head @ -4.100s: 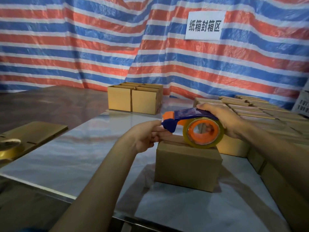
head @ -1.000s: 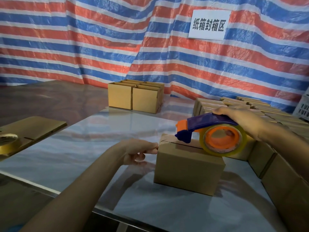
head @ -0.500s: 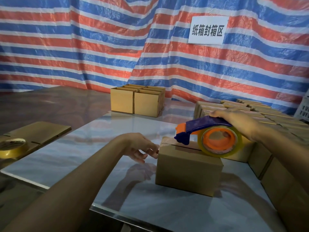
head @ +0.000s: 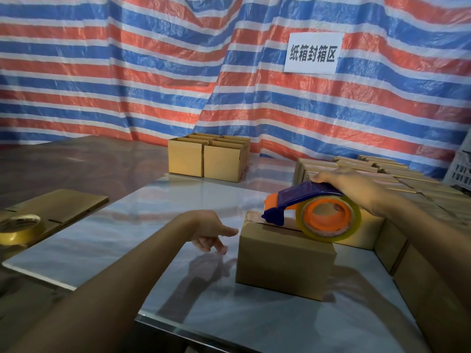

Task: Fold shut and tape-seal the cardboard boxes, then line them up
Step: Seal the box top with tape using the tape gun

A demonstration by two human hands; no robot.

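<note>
Cardboard of a plain brown colour makes the box [head: 283, 261] that stands on the glossy table [head: 127, 238], a little right of the middle and near to the person; its top flaps are folded down and a dark seam runs along the top. On this top rests the tape dispenser [head: 305, 197], with its blue nose down on the seam near the left end of the box and its clear tape roll [head: 328, 217] with orange core at the right end. The right hand [head: 349, 184] lies over the blue handle from above, fingers curled round it. The left hand [head: 206, 228] holds nothing; its fingers are loose and the forefinger points to the upper left edge of the box, very close, but I cannot tell if it touches. Many closed boxes [head: 382, 174] stand packed together at the right side, from far to near. Far in the middle stand several open boxes [head: 206, 161], side by side. At the left lie a flat cardboard sheet [head: 58, 202] and a second tape roll [head: 20, 225]. Behind hangs a striped tarp [head: 127, 72] with a white sign [head: 313, 52].
</note>
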